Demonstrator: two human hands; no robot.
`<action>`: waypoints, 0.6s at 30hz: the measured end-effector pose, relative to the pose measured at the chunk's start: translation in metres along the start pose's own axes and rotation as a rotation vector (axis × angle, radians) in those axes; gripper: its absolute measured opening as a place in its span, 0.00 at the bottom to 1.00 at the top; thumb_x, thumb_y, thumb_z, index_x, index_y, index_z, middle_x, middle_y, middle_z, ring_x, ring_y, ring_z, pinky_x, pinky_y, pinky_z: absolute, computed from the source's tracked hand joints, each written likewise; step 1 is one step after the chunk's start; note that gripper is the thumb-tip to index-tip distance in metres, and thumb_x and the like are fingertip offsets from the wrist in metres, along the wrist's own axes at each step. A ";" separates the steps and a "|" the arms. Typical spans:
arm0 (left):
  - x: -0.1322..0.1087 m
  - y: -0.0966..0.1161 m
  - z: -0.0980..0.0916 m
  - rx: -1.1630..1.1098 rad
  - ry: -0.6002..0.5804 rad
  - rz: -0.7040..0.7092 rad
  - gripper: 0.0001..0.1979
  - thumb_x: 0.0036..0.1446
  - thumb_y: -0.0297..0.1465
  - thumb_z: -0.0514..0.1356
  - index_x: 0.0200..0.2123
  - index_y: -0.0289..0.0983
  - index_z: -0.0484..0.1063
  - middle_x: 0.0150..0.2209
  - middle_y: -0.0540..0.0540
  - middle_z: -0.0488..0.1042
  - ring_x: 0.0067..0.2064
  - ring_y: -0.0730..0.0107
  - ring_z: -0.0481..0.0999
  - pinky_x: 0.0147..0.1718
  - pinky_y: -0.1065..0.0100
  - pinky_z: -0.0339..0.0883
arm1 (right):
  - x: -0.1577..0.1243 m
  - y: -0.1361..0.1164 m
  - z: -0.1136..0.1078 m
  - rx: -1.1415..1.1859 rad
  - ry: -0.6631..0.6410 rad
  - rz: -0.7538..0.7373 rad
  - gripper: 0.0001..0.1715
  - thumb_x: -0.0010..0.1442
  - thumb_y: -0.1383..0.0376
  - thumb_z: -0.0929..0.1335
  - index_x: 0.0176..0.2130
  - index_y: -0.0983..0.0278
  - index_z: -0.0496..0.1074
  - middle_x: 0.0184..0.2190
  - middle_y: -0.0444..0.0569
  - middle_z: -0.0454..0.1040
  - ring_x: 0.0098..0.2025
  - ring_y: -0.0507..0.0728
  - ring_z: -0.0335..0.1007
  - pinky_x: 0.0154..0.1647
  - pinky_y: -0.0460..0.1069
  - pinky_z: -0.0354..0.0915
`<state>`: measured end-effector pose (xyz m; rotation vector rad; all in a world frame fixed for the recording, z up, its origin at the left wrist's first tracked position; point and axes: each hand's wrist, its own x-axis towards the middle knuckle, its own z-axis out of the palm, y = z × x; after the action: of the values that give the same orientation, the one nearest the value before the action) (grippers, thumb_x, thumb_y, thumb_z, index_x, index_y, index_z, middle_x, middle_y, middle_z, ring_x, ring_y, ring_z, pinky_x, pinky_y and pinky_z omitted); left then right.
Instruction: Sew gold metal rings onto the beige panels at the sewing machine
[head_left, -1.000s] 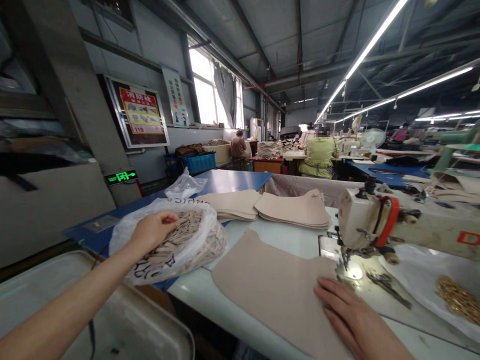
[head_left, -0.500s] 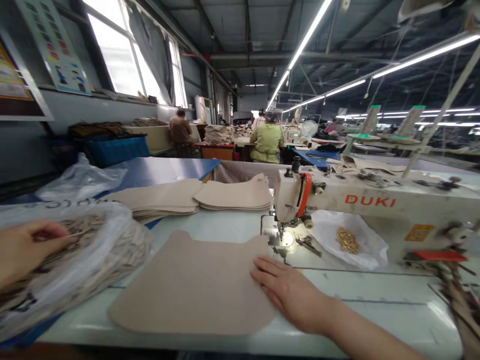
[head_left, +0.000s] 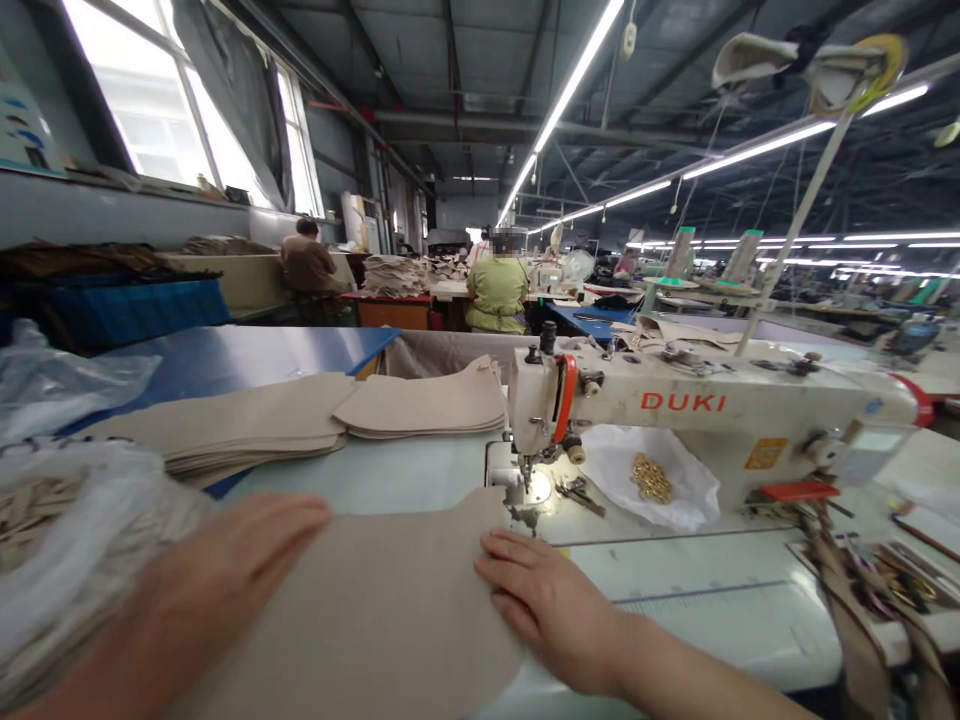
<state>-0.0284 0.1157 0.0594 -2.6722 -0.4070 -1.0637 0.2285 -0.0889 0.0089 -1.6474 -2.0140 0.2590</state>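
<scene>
A large beige fabric panel [head_left: 390, 600] lies on the pale machine table, its upper right corner close to the sewing machine's needle area [head_left: 534, 485]. My right hand [head_left: 551, 610] rests flat on the panel's right edge, fingers stretched out. Over the panel's left side is my left hand [head_left: 217, 580], blurred by motion; its fingers point towards the machine, and whether anything is between them cannot be made out. The sewing machine [head_left: 630, 395] stands to the right, marked DUKI. At far left a clear plastic bag [head_left: 112, 500] holds many small beige pieces.
Two stacks of cut beige panels, a left stack [head_left: 240, 420] and a right stack [head_left: 427, 400], lie behind the work. Gold metal parts [head_left: 651, 478] sit on white plastic [head_left: 694, 500] under the machine arm. Small tools [head_left: 579, 495] lie near the needle. Two people sit farther back.
My left hand has left the plastic bag and moved right, over the panel. My right hand stays on the panel's right edge. The view has turned right.
</scene>
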 end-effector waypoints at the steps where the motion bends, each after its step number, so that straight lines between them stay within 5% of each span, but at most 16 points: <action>1: 0.007 0.017 0.013 -0.059 -0.036 0.211 0.14 0.62 0.35 0.49 0.36 0.42 0.74 0.34 0.57 0.77 0.36 0.77 0.74 0.41 0.76 0.66 | -0.001 -0.002 -0.001 0.055 0.043 0.023 0.22 0.62 0.67 0.61 0.55 0.64 0.65 0.57 0.53 0.64 0.59 0.58 0.58 0.61 0.52 0.52; 2: 0.015 0.036 0.026 -0.106 -0.047 0.336 0.14 0.62 0.32 0.48 0.39 0.41 0.73 0.36 0.54 0.78 0.37 0.76 0.74 0.42 0.75 0.66 | -0.001 -0.004 -0.001 0.117 0.088 0.048 0.22 0.61 0.68 0.62 0.55 0.64 0.66 0.56 0.53 0.66 0.57 0.57 0.59 0.60 0.52 0.54; 5: 0.037 0.086 0.058 -0.261 0.081 0.413 0.15 0.64 0.26 0.45 0.38 0.38 0.72 0.34 0.48 0.77 0.37 0.73 0.74 0.42 0.73 0.68 | 0.002 -0.008 -0.003 0.359 0.209 0.138 0.19 0.62 0.66 0.62 0.52 0.64 0.68 0.49 0.52 0.71 0.51 0.57 0.66 0.55 0.51 0.59; 8: 0.055 0.112 0.080 -0.406 0.104 0.437 0.14 0.64 0.27 0.47 0.34 0.36 0.72 0.31 0.47 0.76 0.33 0.72 0.74 0.38 0.72 0.70 | 0.009 0.002 0.001 0.718 0.271 0.295 0.17 0.62 0.58 0.62 0.43 0.64 0.74 0.34 0.49 0.76 0.36 0.55 0.71 0.40 0.49 0.66; 12: 0.064 0.116 0.100 -0.486 0.113 0.396 0.16 0.65 0.28 0.46 0.34 0.36 0.72 0.31 0.46 0.77 0.33 0.72 0.76 0.35 0.74 0.71 | 0.015 0.029 0.008 1.046 0.343 0.482 0.24 0.49 0.48 0.70 0.32 0.67 0.75 0.23 0.45 0.72 0.23 0.50 0.68 0.27 0.46 0.65; 18: 0.058 0.107 0.116 -0.564 -0.017 0.067 0.11 0.59 0.35 0.53 0.38 0.40 0.74 0.36 0.50 0.80 0.37 0.72 0.79 0.38 0.79 0.71 | 0.017 0.038 0.009 1.081 0.437 0.510 0.26 0.42 0.48 0.74 0.31 0.67 0.75 0.22 0.45 0.73 0.24 0.51 0.70 0.29 0.46 0.66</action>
<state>0.1215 0.0624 0.0049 -3.1476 -0.0110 -1.2905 0.2544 -0.0616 -0.0116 -1.2619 -0.8006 0.8886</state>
